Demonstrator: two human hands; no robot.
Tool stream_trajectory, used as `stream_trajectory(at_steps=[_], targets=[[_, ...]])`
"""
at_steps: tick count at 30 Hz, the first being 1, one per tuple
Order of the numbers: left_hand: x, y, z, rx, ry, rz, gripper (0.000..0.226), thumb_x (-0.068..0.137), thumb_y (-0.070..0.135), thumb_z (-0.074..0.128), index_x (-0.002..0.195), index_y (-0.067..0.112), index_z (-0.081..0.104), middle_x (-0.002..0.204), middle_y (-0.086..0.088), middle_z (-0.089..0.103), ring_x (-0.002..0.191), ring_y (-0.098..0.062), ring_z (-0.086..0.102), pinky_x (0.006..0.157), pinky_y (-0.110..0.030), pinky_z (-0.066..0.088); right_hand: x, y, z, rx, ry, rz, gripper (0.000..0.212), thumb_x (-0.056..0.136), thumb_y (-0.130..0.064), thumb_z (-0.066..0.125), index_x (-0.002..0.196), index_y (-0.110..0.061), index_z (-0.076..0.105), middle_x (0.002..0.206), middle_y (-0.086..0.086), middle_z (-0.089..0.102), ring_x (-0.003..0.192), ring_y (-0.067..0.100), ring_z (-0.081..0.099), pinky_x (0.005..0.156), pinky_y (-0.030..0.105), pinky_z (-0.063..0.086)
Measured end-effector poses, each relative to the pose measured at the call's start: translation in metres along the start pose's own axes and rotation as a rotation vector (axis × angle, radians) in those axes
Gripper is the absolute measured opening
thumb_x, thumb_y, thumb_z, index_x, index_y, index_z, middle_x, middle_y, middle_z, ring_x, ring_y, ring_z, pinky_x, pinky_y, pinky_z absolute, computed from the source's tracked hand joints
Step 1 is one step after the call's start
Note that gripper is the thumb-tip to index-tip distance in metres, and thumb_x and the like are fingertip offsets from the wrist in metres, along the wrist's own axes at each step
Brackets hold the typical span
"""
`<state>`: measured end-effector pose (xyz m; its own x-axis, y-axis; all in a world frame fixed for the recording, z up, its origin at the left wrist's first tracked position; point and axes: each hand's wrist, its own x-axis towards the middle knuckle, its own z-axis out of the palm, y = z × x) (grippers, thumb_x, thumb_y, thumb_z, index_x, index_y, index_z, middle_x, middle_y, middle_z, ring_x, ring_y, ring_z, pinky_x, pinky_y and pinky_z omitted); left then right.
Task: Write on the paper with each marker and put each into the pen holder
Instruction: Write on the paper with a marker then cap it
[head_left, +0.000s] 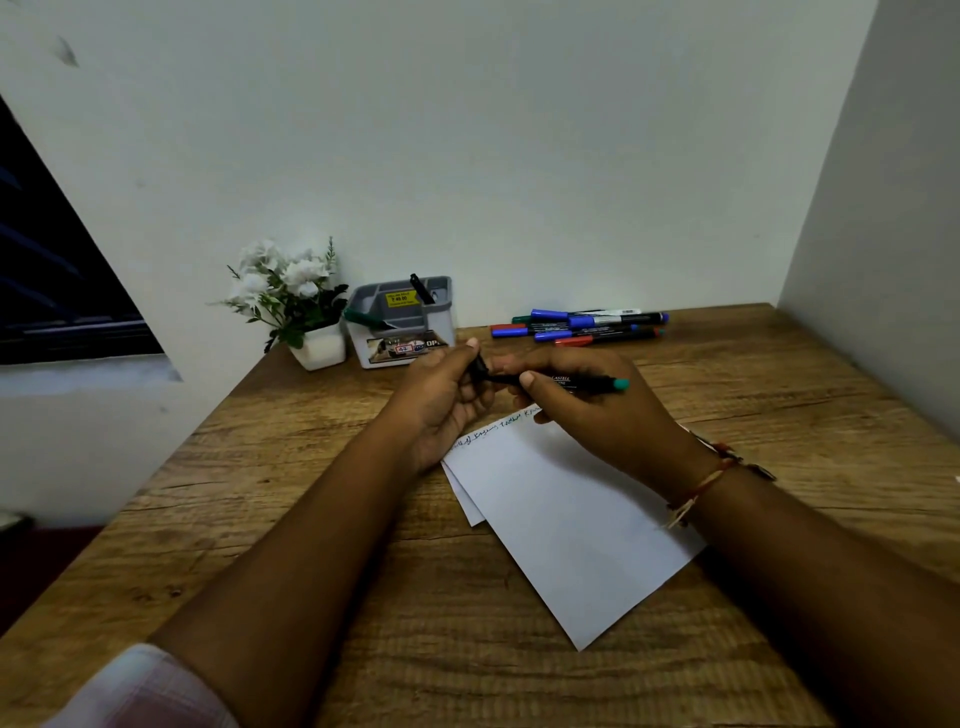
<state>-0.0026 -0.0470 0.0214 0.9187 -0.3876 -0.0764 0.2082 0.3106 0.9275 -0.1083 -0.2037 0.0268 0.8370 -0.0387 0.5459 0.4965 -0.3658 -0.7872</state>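
Your left hand (441, 402) and right hand (602, 421) grip the teal-ended marker (569, 383); beyond them, two sit in the pen holder (440, 319), several loose markers (582, 326) wait.

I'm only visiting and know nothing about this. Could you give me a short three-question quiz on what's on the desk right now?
1. True or false: the pen holder already has markers in it.
2. What do the left hand and right hand grip together? A) the paper B) a marker C) the flower pot
3. Fill in: the loose markers lie along the ___ edge of the desk, by the wall.

Key: 1 true; 2 B; 3 back.
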Motion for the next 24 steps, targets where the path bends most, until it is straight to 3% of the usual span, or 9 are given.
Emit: stream_trajectory(at_steps=[3, 8, 13, 18, 21, 24], targets=[[0.000, 0.000, -0.001, 0.020, 0.006, -0.005, 0.024, 0.099, 0.024, 0.056, 0.116, 0.006, 0.059, 0.085, -0.009, 0.074, 0.069, -0.015, 0.068, 0.055, -0.022, 0.053, 0.000, 0.000, 0.000, -0.022, -0.018, -0.029, 0.025, 0.097, 0.001, 0.062, 0.119, -0.004, 0.074, 0.114, 0.004, 0.077, 0.103, 0.010, 0.073, 0.081, 0.019, 0.056], [0.002, -0.001, -0.001, 0.060, 0.037, 0.005, 0.027, 0.096, 0.029, 0.061, 0.112, 0.007, 0.061, 0.084, -0.008, 0.075, 0.067, -0.013, 0.070, 0.054, -0.021, 0.052, 0.000, -0.002, -0.001, -0.128, -0.028, -0.092, 0.027, 0.095, 0.001, 0.066, 0.119, -0.004, 0.074, 0.113, 0.004, 0.077, 0.098, 0.003, 0.069, 0.087, 0.018, 0.051], [0.000, 0.001, 0.000, 0.081, 0.022, 0.012, 0.036, 0.095, 0.031, 0.062, 0.118, 0.004, 0.060, 0.090, -0.009, 0.075, 0.069, -0.012, 0.070, 0.055, -0.021, 0.053, 0.000, 0.001, -0.001, -0.178, -0.020, -0.131, 0.029, 0.093, 0.001, 0.068, 0.121, -0.004, 0.073, 0.118, 0.003, 0.075, 0.113, 0.008, 0.069, 0.099, 0.026, 0.055], [-0.001, 0.003, 0.001, 0.066, 0.008, 0.034, 0.032, 0.096, 0.030, 0.060, 0.117, 0.006, 0.056, 0.092, -0.010, 0.073, 0.072, -0.013, 0.069, 0.056, -0.023, 0.052, 0.000, 0.006, 0.000, -0.127, 0.010, -0.054, 0.020, 0.091, -0.006, 0.072, 0.110, -0.010, 0.068, 0.110, -0.006, 0.078, 0.106, 0.002, 0.071, 0.091, 0.024, 0.057], [-0.001, 0.004, 0.000, 0.055, 0.009, 0.046, 0.023, 0.096, 0.030, 0.060, 0.109, 0.011, 0.055, 0.094, -0.011, 0.073, 0.074, -0.015, 0.071, 0.056, -0.023, 0.052, 0.000, 0.008, 0.001, -0.130, 0.041, -0.060, 0.018, 0.089, -0.008, 0.074, 0.100, -0.020, 0.066, 0.100, -0.017, 0.076, 0.098, -0.005, 0.071, 0.080, 0.009, 0.051], [-0.001, 0.004, 0.000, 0.035, 0.000, 0.059, 0.021, 0.097, 0.028, 0.060, 0.108, 0.012, 0.053, 0.091, -0.010, 0.075, 0.074, -0.014, 0.072, 0.056, -0.022, 0.053, 0.000, 0.009, 0.000, -0.168, 0.059, -0.082, 0.015, 0.088, -0.007, 0.075, 0.100, -0.014, 0.068, 0.101, -0.017, 0.075, 0.097, -0.007, 0.070, 0.080, 0.005, 0.048]])
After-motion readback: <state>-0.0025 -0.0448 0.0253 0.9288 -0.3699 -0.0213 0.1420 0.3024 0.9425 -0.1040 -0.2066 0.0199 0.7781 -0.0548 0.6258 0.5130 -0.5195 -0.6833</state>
